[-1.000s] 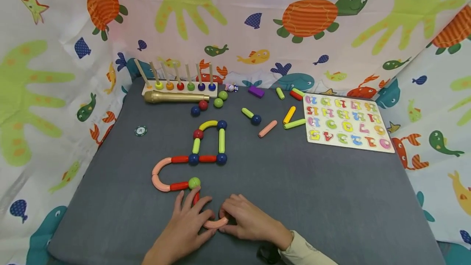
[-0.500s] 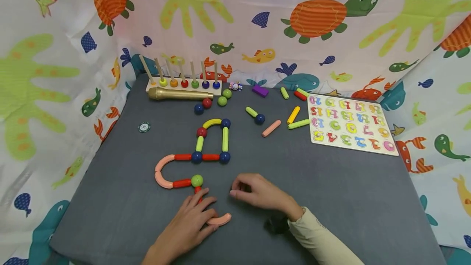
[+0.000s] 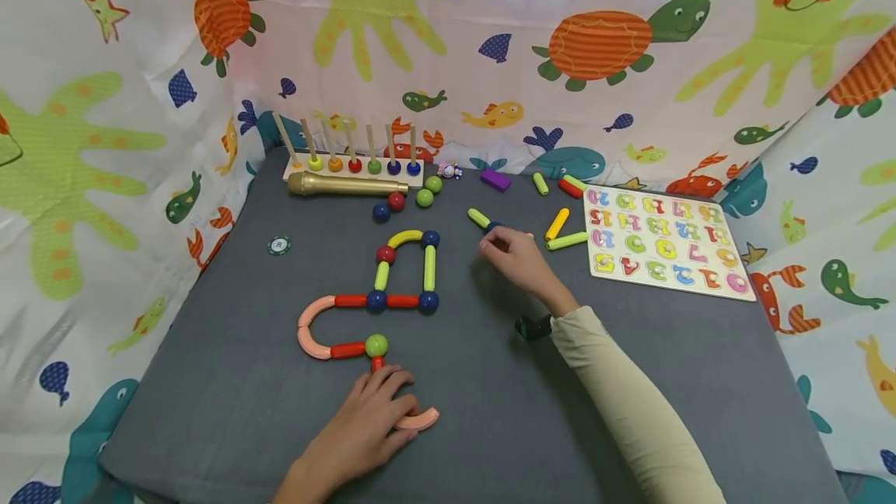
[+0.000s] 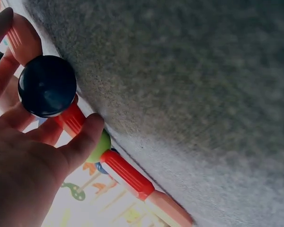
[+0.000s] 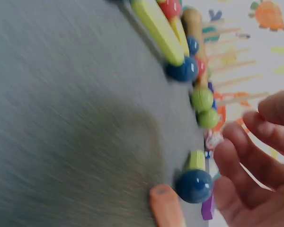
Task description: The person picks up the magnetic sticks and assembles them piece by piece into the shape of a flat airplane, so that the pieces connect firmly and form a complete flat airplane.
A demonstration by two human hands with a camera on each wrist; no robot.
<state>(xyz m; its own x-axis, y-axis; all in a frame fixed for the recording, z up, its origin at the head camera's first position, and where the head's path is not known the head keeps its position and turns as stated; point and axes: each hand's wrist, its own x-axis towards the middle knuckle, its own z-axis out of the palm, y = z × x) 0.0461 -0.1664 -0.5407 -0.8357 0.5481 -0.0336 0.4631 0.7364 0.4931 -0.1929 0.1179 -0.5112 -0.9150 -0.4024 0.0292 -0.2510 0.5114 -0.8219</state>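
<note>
My left hand (image 3: 360, 430) lies over the near end of a chain of magnetic sticks and balls. Its thumb and a finger pinch a curved pink stick (image 4: 26, 40), joined to a dark blue ball (image 4: 47, 87) that the hand hides in the head view. Another fingertip rests by a red stick (image 4: 72, 118), which leads to a green ball (image 3: 376, 345). Farther off, my right hand (image 3: 521, 259) hovers with loosely bent fingers and holds nothing. Just beyond its fingertips are a blue ball (image 5: 194, 186) with a short green stick (image 3: 479, 218) and a straight pink stick (image 5: 166, 208).
Beyond the chain stand a peg board (image 3: 353, 169), a gold microphone-shaped piece (image 3: 346, 183) and several loose balls. A purple block (image 3: 495, 180), a yellow stick (image 3: 557, 223) and a number puzzle board (image 3: 658, 243) lie at the back and right. A poker chip (image 3: 278, 245) is at left.
My right hand has let go of the curved pink stick and moved away, up toward the blue ball with the green stick. The left hand has stayed at the chain.
</note>
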